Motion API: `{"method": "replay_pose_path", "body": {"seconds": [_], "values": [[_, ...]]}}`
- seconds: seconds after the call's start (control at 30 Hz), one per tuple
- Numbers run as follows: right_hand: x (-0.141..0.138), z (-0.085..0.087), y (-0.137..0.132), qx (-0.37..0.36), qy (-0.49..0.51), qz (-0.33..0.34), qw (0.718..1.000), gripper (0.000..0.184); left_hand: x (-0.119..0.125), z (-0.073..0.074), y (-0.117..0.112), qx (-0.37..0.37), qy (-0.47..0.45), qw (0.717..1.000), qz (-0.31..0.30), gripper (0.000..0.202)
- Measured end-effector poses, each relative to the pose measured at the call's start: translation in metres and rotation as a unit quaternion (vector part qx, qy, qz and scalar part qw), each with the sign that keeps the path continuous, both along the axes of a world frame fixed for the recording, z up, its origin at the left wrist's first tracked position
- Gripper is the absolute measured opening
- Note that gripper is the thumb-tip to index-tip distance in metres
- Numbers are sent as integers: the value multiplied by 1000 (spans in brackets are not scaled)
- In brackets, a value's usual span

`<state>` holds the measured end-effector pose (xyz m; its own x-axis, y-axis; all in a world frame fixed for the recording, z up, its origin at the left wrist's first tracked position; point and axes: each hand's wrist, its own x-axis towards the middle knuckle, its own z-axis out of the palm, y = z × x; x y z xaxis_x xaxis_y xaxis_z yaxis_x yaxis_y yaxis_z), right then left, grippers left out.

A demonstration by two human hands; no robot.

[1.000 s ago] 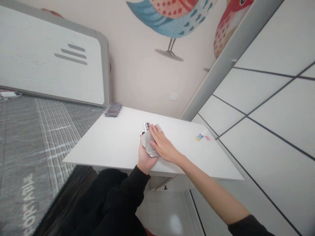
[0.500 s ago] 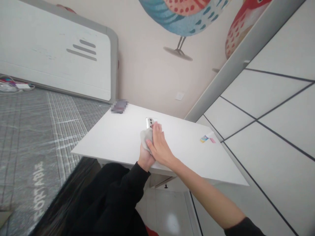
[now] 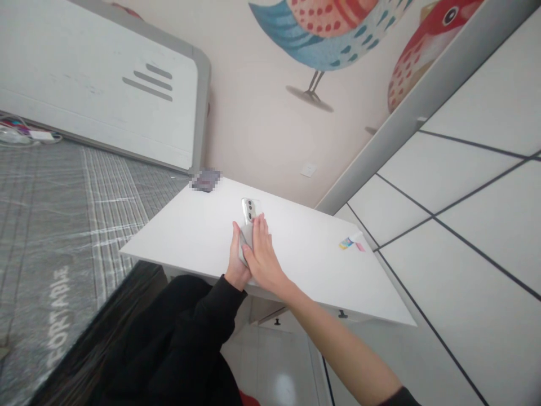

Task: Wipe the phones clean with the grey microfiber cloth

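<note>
A smartphone [image 3: 249, 210] with several round camera lenses on its back tilts up over the white table. My left hand [image 3: 236, 262] cradles it from the left and below, with the thumb along its side. Across the lower part of the phone lies a grey cloth [image 3: 245, 238], mostly covered by my right hand [image 3: 265, 256]. The right fingers are straight and close together, pressing the cloth against the phone's back. The lower end of the phone is hidden.
The white table [image 3: 169, 231] stands against a wall. A blurred dark item [image 3: 205, 180] lies at its far left corner. Small colourful packets [image 3: 349, 242] lie at the right. A grey-and-white panel [image 3: 160, 124] rises behind, left; white panelling [image 3: 473, 242] borders the right side.
Both hands and the phone have shifted slightly left in the picture. More of the phone's back and my left thumb now show, and less of the cloth.
</note>
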<state>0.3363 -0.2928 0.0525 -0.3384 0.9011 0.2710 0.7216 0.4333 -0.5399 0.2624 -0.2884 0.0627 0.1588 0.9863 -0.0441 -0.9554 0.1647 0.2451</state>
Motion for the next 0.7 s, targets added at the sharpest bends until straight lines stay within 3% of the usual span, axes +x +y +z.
{"method": "replay_pose_path", "body": {"seconds": [0.17, 0.23, 0.3, 0.4, 0.5, 0.57, 0.7], "values": [[14, 32, 57, -26, 52, -36, 998, 80, 28, 9, -13, 23, -25, 999, -33, 58], [12, 39, 65, -26, 51, -28, 998, 77, 29, 11, -16, 10, -34, 998, -55, 60], [7, 34, 52, -22, 45, -13, 999, 77, 22, 10, -15, 6, -41, 999, -27, 61], [-2, 11, 13, -13, 58, 21, 998, 77, 5, 3, -7, -15, -36, 999, 23, 62], [-4, -7, -5, -44, 110, 30, 993, 76, -2, -5, -1, -48, -6, 999, 14, 63], [-4, -6, 7, -67, 168, 14, 983, 82, 4, -7, 0, -31, 15, 999, 25, 61], [1, 12, 61, -103, 289, -3, 952, 88, 24, 4, 1, -26, 71, 995, 59, 52]]}}
